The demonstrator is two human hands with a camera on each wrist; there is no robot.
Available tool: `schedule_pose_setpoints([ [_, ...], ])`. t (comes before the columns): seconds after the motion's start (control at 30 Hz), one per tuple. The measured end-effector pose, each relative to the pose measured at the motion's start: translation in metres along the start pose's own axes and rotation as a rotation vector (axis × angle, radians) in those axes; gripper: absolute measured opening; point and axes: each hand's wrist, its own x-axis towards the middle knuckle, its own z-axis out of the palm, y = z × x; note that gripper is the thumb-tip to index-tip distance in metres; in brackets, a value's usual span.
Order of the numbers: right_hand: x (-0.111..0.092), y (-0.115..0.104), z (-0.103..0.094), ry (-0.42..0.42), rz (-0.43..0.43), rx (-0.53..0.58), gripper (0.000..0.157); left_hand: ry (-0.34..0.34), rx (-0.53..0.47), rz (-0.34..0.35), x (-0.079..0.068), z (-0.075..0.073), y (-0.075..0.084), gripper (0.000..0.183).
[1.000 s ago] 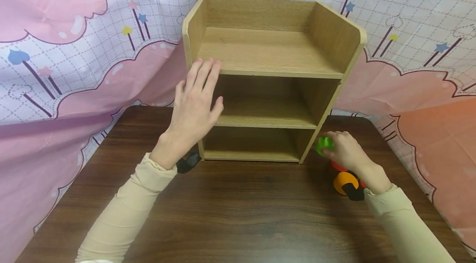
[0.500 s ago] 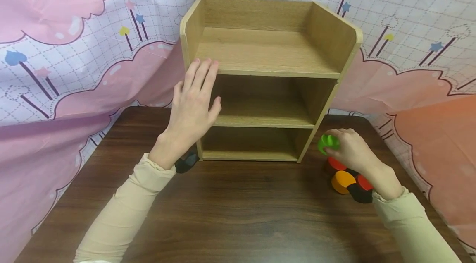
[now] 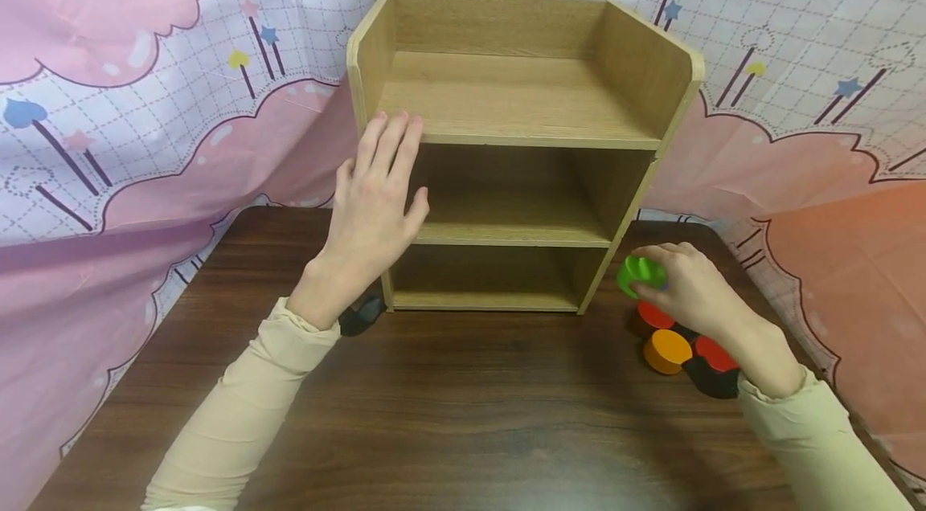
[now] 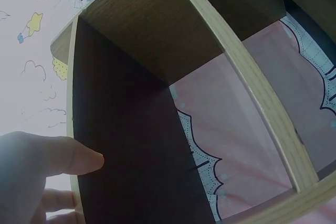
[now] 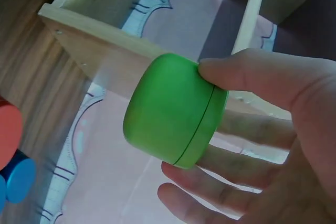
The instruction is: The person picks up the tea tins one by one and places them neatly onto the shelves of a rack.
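A green toy point(image 3: 637, 276) is pinched in the right grip point(image 3: 698, 290). The left grip point(image 3: 370, 214) is held, straight-fingered, at the left edge of the shelf point(image 3: 506, 97).

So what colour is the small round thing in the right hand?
The round thing is green, clearest in the right wrist view.

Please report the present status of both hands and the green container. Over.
Right hand holds green container. Left hand at left edge of shelf, fingers straight. Possibly in the way: nearby red piece.
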Motion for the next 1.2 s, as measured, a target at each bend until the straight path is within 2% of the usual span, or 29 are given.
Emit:
schedule_pose_setpoints([
  [0.6, 0.009, -0.035, -0.027, 0.042, -0.103, 0.012, 0.042, -0.012, -0.006, 0.013, 0.001, 0.001, 0.003, 0.075],
  [0.97, 0.032, -0.059, -0.05, 0.105, -0.22, 0.033, 0.039, -0.01, -0.011, 0.009, 0.002, -0.001, 0.003, 0.074],
  [1.2, 0.047, -0.076, -0.062, 0.118, -0.261, 0.066, 0.037, -0.013, -0.007, -0.001, 0.0, -0.001, 0.002, 0.075],
])
